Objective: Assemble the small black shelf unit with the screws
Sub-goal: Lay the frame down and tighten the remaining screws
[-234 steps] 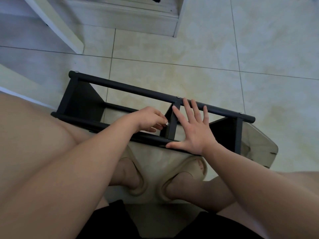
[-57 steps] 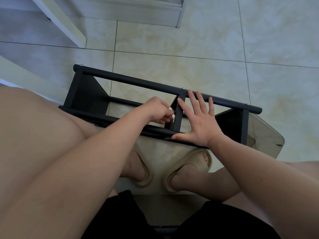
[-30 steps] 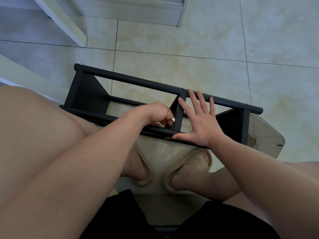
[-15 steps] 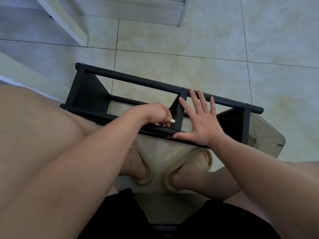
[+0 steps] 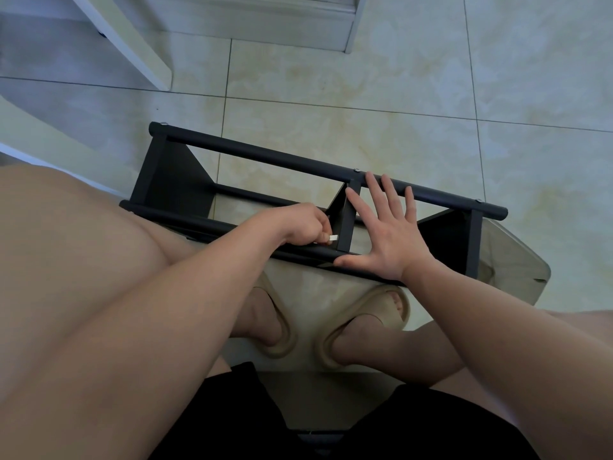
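Your shelf unit (image 5: pixel 252 154) lies on its side across the centre of the frame. Your left hand (image 5: pixel 300 224) is closed around a small pale tool (image 5: pixel 332 238) at the middle divider (image 5: pixel 345 220), likely tightening a screw. Your right hand (image 5: pixel 386 234), fingers spread flat, braces the frame. Next, keep the tool seated while turning.

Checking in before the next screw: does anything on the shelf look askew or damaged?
Nothing stands out. The black shelf unit lies on its side on the tiled floor, panels square to the rails, right hand bracing it, left hand closed on a small light tool.
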Action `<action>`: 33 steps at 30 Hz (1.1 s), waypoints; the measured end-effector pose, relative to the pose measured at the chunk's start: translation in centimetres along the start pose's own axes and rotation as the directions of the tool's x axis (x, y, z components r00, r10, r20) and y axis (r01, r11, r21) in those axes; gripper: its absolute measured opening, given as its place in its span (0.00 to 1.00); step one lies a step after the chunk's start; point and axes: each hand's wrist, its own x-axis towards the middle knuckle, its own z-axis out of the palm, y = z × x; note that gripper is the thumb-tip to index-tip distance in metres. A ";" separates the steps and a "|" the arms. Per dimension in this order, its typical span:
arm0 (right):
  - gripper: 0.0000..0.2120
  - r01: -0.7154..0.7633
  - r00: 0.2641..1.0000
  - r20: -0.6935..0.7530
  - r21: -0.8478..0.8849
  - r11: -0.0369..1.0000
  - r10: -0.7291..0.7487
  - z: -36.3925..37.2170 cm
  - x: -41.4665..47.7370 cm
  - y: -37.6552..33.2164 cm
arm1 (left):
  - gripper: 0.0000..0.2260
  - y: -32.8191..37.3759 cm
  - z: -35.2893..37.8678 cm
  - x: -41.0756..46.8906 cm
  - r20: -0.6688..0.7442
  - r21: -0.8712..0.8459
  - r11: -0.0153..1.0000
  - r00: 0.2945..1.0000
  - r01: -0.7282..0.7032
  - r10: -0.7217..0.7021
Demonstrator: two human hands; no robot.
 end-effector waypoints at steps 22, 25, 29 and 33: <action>0.23 -0.226 0.961 0.185 0.102 0.969 0.205 -4.5 5.1 5.9 | 0.10 6.1 -8.0 2.7 -0.476 0.473 0.879 0.858 0.066 0.192; 0.16 -0.243 0.960 0.162 0.070 0.968 0.229 -4.2 5.5 6.1 | 0.11 6.1 -8.4 3.9 -0.399 0.435 0.889 0.915 0.141 0.051; 0.16 -0.208 0.965 0.150 -0.051 0.977 0.213 -4.9 5.5 5.8 | 0.11 6.1 -8.4 3.8 -0.304 0.526 0.839 0.952 0.141 0.030; 0.18 -0.196 0.980 0.012 -0.126 0.973 0.199 -6.4 5.4 5.4 | 0.04 6.6 -9.5 3.0 -0.374 0.476 0.872 0.924 0.112 0.085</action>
